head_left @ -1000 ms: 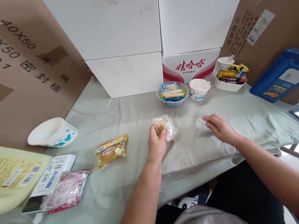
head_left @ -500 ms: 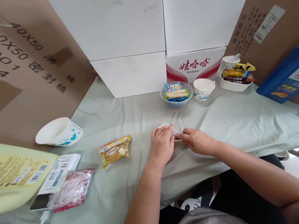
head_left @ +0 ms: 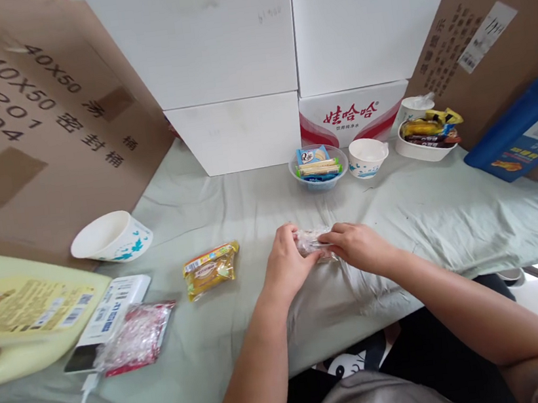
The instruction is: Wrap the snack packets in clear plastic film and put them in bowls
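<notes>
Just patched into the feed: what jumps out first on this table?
At the centre, the left hand and right hand pinch a small clear-wrapped snack between them over the pale green cloth. A yellow snack packet lies to their left, and big cardboard and white boxes wall the back.

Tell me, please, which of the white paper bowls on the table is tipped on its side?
The white bowl with blue print at the left, beside the brown carton; its mouth faces sideways. The small cup and snack-filled bowl at the back stand upright.

R hand [head_left: 357, 247] left the wrapper scrap; both hands now grip clear packet [head_left: 311, 241].
</notes>
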Motion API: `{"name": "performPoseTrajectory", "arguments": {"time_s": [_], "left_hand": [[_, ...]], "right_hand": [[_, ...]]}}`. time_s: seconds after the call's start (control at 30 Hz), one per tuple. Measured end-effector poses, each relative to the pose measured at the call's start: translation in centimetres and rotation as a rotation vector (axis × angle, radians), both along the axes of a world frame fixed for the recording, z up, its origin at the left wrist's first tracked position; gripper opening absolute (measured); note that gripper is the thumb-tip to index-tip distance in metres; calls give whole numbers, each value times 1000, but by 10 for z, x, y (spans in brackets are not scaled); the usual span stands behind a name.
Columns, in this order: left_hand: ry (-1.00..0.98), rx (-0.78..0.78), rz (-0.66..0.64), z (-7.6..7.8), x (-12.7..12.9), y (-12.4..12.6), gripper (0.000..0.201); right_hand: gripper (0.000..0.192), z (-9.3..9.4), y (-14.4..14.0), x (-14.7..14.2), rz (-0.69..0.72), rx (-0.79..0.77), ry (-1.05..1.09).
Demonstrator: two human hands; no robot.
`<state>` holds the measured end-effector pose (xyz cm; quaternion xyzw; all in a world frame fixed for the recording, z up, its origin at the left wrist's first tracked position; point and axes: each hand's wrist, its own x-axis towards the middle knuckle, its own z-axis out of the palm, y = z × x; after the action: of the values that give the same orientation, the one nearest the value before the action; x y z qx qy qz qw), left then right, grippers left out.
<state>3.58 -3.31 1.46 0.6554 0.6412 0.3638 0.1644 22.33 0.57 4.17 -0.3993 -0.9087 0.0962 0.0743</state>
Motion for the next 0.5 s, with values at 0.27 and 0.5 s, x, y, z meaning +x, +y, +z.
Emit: {"name": "performPoseTrajectory", "arguments": {"time_s": [0.27, 0.5], "left_hand": [[30, 43, -14, -16, 8, 14, 15], [-292, 15, -10, -18, 20, 16, 16]], "right_hand": [[25, -23, 29, 101, -442, 97, -96], [64, -25, 5, 40, -29, -77, 369]]}}
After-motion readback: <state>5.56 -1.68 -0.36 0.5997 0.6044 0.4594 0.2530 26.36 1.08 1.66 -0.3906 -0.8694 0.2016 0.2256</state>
